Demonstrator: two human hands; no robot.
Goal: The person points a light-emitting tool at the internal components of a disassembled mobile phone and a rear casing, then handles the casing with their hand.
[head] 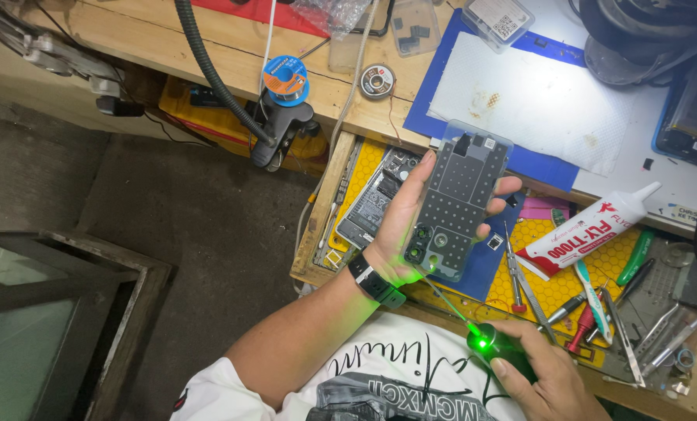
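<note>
Over a wooden bench (208, 39) above dark floor (185, 234): blue mat (547, 168), white cloth (543, 97), glue tube (590, 230), solder spool (284, 76), tweezers (532, 292) in an open drawer (555, 290). Left hand (407, 226), palm up over the drawer, wrist banded, fingers wrapped around a phone (459, 199) held back-up and tilted. Right hand (547, 378), low and near the chest, closed on a green light (487, 343) aimed at the phone's lower end.

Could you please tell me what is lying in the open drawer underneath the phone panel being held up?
Beneath the phone panel in the left hand, the drawer shows a yellow mat, an opened phone, tweezers and a glue tube. Whatever lies directly under the panel is covered.
</note>
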